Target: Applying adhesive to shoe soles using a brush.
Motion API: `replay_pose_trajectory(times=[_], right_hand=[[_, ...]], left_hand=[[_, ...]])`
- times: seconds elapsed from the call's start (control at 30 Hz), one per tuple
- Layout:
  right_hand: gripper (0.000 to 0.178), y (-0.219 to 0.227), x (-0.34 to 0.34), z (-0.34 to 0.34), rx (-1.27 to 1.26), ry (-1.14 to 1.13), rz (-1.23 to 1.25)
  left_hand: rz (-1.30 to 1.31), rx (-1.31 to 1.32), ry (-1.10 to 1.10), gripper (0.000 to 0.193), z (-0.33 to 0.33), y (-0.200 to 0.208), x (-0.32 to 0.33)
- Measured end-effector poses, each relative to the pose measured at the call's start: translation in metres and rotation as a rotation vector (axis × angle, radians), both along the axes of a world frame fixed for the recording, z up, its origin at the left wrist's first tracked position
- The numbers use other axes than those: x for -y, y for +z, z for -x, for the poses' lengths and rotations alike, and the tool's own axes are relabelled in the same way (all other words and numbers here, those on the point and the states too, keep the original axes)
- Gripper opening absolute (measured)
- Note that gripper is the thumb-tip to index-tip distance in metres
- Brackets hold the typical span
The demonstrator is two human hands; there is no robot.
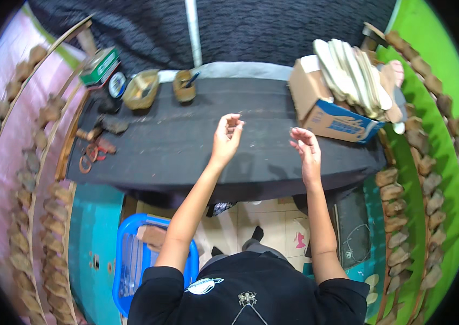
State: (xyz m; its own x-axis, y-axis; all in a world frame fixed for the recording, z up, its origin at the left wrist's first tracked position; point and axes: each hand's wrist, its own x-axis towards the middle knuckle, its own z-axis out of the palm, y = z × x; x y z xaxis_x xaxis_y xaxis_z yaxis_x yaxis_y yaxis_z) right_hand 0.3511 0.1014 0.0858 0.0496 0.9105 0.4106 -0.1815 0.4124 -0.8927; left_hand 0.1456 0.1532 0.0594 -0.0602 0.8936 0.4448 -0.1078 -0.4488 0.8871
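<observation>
Both my hands hover over the black cloth-covered table [186, 154], apart from each other and with their palms turned inward. My left hand [228, 140] is near the middle, its fingers loosely bent and its thumb slightly away from them. My right hand [307, 150] is to the right, fingers curved and apart, in front of the cardboard box [340, 122]. Nothing I can make out is in either hand, though the fingertips are small and a little blurred. The box carries a pile of pale shoe-sole-shaped pieces [348, 76], closest to my right hand.
At the left lie red-handled scissors [98, 153], a tape ring [85, 163] and a hammer-like tool [89, 133]. Behind them stand a yellow basket [141, 95], a smaller container [184, 92] and a green box [100, 67]. Wooden shoe lasts [394, 190] line both sides. Below left is a blue basket [122, 271].
</observation>
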Motion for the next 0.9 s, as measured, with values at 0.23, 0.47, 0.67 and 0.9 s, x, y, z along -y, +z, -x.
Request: replay_pose_trajectory(times=[0.23, 0.47, 0.67, 0.9], right_hand=[[0.020, 0.020, -0.016, -0.138, -0.082, -0.353, 0.004], [0.021, 0.031, -0.055, -0.246, -0.119, -0.558, -0.055], [0.033, 0.038, -0.096, -0.294, -0.011, -0.610, -0.006], [0.041, 0.047, -0.109, -0.296, -0.101, -0.547, 0.085]], left_hand=[[-0.034, -0.228, -0.319, 0.023, -0.120, 0.037, -0.023], [-0.178, -0.204, -0.429, 0.022, -0.209, 0.073, -0.054], [-0.180, -0.187, -0.523, 0.024, -0.264, 0.074, -0.077], [-0.127, -0.106, -0.586, 0.024, -0.293, 0.083, -0.090]])
